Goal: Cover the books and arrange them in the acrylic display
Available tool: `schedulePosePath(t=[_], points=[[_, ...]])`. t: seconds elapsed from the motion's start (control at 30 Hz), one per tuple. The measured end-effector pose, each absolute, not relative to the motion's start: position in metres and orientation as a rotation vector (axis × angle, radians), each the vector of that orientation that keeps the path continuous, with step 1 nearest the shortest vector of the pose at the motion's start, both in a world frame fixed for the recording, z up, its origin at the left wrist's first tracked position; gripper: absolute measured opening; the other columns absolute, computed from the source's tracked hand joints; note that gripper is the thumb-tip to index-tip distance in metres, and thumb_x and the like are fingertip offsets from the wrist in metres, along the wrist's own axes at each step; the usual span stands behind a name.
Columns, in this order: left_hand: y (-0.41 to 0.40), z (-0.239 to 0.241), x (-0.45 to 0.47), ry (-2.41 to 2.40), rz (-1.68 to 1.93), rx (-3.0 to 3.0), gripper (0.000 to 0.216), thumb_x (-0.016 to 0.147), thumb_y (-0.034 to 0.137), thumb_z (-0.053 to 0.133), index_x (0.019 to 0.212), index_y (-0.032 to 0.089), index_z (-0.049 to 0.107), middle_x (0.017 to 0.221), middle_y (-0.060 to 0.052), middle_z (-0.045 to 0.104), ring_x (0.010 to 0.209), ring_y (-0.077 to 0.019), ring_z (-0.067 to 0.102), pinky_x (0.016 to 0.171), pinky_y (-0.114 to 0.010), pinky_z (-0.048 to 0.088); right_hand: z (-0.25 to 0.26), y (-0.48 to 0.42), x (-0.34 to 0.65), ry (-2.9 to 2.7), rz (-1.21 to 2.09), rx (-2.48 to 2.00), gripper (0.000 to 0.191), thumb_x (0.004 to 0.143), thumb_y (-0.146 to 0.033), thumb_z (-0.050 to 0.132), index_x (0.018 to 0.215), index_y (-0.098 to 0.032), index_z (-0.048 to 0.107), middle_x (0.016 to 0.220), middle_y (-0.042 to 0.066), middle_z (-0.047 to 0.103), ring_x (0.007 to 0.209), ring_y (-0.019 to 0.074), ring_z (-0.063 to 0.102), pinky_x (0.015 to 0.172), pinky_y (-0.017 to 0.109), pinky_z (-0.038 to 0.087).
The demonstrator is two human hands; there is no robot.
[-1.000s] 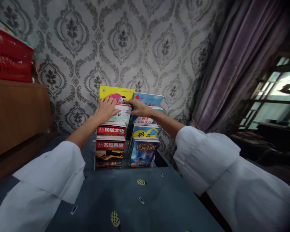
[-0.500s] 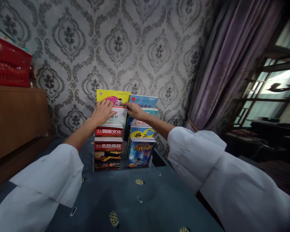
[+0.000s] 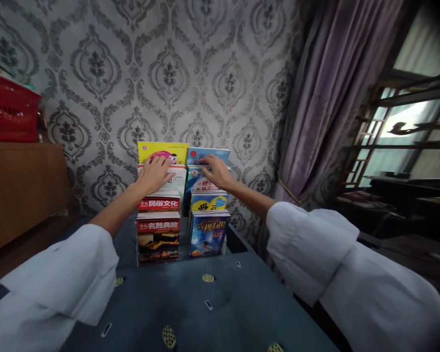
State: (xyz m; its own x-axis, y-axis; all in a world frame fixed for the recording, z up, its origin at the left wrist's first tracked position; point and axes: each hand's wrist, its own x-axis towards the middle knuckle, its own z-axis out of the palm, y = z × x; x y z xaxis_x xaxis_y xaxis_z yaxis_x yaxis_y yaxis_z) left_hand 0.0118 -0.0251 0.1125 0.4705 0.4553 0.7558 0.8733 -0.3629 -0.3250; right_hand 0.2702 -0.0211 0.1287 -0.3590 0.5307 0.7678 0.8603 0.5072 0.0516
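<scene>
My left hand lies over the top of a white book, in front of a yellow book. Its fingers are spread, and part of the yellow cover is hidden behind them. On the right, my right hand reaches over a blue-and-white book, before a light blue book; its thumb and fingers are apart. Below the hands, in the front tiers of a clear stepped rack, stand red-topped books, a yellow-and-blue book and a dark blue book.
The rack stands on a dark blue patterned tablecloth against a patterned wall. To the left, a red basket sits on a wooden cabinet. A purple curtain and wooden shelves are at the right.
My right hand has moved right, from the inner edge of the yellow book to the blue books. My left hand remains at the white book. The view has shifted slightly.
</scene>
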Motion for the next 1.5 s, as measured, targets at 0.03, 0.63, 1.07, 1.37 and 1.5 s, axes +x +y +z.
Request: schedulePosePath(t=[0.03, 0.63, 1.07, 1.37, 1.5], points=[[-0.025, 0.113, 0.016, -1.077, -0.737, -1.999, 0.042, 0.098, 0.039, 0.051, 0.132, 0.015, 0.055, 0.129, -0.019, 0.061, 0.120, -0.0342, 0.053, 0.102, -0.048, 0.037, 0.126, -0.020, 0.276, -1.996, -0.617, -1.175, 0.034, 0.092, -0.023, 0.046, 0.116, -0.015, 0.069, 0.115, 0.014, 0.069, 0.107, 0.0293, 0.061, 0.096, 0.044, 0.049], [0.003, 0.171, 0.049, -1.116, -1.079, -1.934, 0.050, 0.091, 0.016, 0.049, 0.141, 0.012, 0.048, 0.132, -0.021, 0.061, 0.130, -0.0366, 0.050, 0.117, -0.059, 0.019, 0.148, -0.021, 0.254, -1.955, -0.705, -1.166, 0.049, 0.097, -0.010, 0.035, 0.143, -0.017, 0.051, 0.154, 0.011, 0.048, 0.141, 0.0247, 0.044, 0.115, 0.041, 0.038], [-0.014, 0.176, 0.043, -1.260, -0.881, -1.985, 0.036, 0.089, 0.003, 0.038, 0.116, 0.011, 0.060, 0.117, -0.019, 0.066, 0.118, -0.0340, 0.056, 0.107, -0.047, 0.031, 0.152, -0.011, 0.241, -1.927, -0.811, -1.268, 0.042, 0.095, -0.006, 0.036, 0.127, -0.009, 0.062, 0.134, 0.018, 0.062, 0.121, 0.0303, 0.054, 0.102, 0.043, 0.042], [-0.013, 0.175, 0.042, -1.245, -0.895, -1.939, 0.034, 0.089, 0.007, 0.041, 0.112, 0.016, 0.065, 0.112, -0.016, 0.069, 0.112, -0.0320, 0.058, 0.103, -0.047, 0.034, 0.153, -0.019, 0.236, -1.897, -0.815, -1.346, 0.039, 0.095, -0.008, 0.038, 0.126, -0.010, 0.061, 0.134, 0.017, 0.062, 0.122, 0.0300, 0.054, 0.101, 0.040, 0.041], [-0.018, 0.175, 0.042, -1.250, -0.865, -1.959, 0.035, 0.091, 0.008, 0.040, 0.117, 0.013, 0.063, 0.117, -0.017, 0.068, 0.116, -0.0328, 0.058, 0.104, -0.047, 0.034, 0.153, -0.026, 0.236, -1.903, -0.800, -1.362, 0.038, 0.094, -0.007, 0.039, 0.126, -0.010, 0.060, 0.133, 0.018, 0.062, 0.122, 0.0308, 0.055, 0.100, 0.042, 0.043]])
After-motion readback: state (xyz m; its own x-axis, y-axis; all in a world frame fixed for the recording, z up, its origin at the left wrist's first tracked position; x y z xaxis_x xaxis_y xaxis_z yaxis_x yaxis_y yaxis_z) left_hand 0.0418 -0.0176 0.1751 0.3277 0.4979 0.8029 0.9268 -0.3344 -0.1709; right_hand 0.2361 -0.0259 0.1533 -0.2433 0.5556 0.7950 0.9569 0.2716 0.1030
